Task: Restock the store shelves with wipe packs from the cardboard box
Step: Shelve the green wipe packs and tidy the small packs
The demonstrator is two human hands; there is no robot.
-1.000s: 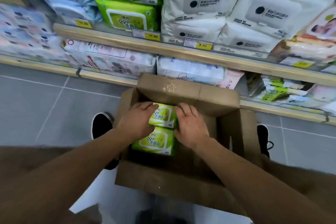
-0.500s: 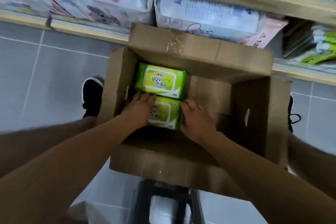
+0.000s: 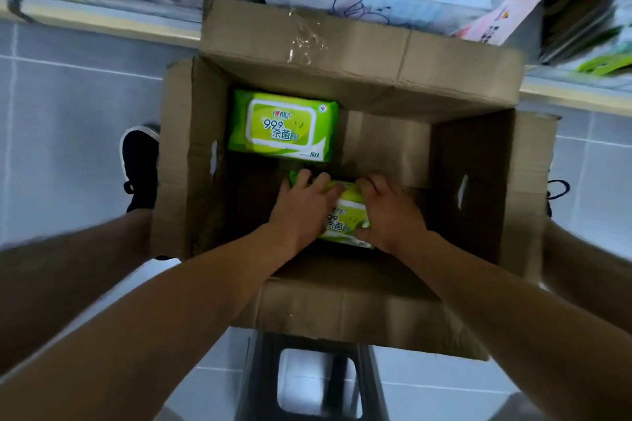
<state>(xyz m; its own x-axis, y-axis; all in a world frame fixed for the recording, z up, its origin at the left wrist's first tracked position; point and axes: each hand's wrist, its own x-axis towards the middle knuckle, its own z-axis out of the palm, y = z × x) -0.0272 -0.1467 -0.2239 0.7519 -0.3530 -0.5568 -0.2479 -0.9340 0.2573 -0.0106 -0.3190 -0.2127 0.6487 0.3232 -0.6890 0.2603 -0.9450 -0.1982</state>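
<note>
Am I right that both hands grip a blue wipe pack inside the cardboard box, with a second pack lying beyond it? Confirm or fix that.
Wrong on colour. In the head view the left hand and right hand grip a green wipe pack inside the cardboard box; the second pack beyond it is green too.

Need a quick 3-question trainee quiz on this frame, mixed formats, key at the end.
1. Multiple choice: how many green wipe packs show inside the cardboard box?
A) one B) two C) four
2. True or false: the far pack lies untouched while both hands work on the near pack.
3. Fill in: the left hand and right hand hold the near pack from opposite ____.

Key: 1 B; 2 true; 3 sides.
</note>
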